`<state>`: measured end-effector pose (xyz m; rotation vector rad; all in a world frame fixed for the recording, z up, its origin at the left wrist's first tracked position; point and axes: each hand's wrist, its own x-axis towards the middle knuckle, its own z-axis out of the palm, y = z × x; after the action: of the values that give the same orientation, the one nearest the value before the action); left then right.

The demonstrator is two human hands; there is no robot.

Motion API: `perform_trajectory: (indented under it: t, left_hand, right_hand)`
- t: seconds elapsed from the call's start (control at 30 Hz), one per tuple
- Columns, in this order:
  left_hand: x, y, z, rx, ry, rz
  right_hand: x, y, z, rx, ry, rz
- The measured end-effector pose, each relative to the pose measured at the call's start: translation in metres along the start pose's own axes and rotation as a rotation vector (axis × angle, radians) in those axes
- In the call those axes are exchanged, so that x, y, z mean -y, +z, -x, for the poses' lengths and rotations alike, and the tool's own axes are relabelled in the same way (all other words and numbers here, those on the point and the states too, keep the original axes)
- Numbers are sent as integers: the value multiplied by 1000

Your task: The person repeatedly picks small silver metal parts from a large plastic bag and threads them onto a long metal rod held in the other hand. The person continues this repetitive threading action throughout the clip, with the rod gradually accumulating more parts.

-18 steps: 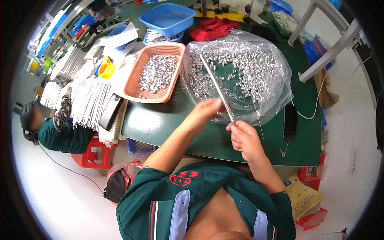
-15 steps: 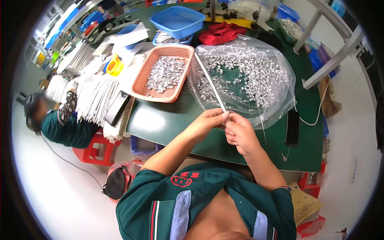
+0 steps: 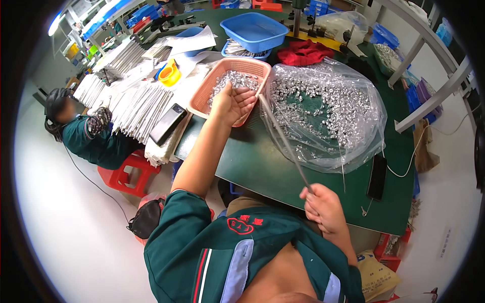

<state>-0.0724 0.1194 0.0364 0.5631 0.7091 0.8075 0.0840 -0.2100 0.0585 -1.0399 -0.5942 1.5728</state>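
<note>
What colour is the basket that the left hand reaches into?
The basket is salmon pink, seen best in the head view, under the left hand.

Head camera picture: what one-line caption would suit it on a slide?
Left hand reaches over a pink basket of small metal parts while the right hand grips a thin rod.

A small factory assembly workshop, by every sign; a green worktable (image 3: 262, 166) carries a clear plastic sheet (image 3: 353, 146) heaped with small silver metal parts (image 3: 323, 106) toward its right edge, and a salmon plastic basket (image 3: 202, 98) of the same parts near its middle; blue plastic bins (image 3: 255, 30) stand at the far edge; bundles of thin metal rods (image 3: 136, 103) lie along the left edge; a second worker in the same green uniform (image 3: 96, 139) sits on a red plastic stool (image 3: 126, 174) beside that edge.
</note>
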Motion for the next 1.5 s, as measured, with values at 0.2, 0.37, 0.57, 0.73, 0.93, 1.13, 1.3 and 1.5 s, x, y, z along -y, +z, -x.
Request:
perform_trajectory:
  t: [0.2,0.37,0.57,0.73,0.93,1.13,1.3,1.5]
  left_hand:
    - [51,39,16,273,40,-227]
    - [90,74,6,382,134,-668]
    - [121,102,-62,376,606,-1330]
    - [142,135,-108,304,755,-1693]
    - [182,165,-140,234,951,-1892]
    - [216,192,-166,95,1026,-1806]
    - [229,200,-153,213,971,-1830]
    - [219,191,-162,344,909,-1868]
  right_hand:
    - [-39,-49,19,-398,-178,-6]
    - [-55,-74,16,-584,-277,-25]
    - [-64,-81,13,-632,-369,-3]
    - [-67,-91,16,-562,-384,-21]
    - [-68,-95,17,-565,-373,-24]
    - [-74,-103,20,-510,-387,-43]
    - [-71,-106,20,-504,-376,-13]
    - [-67,-107,17,-498,-392,14]
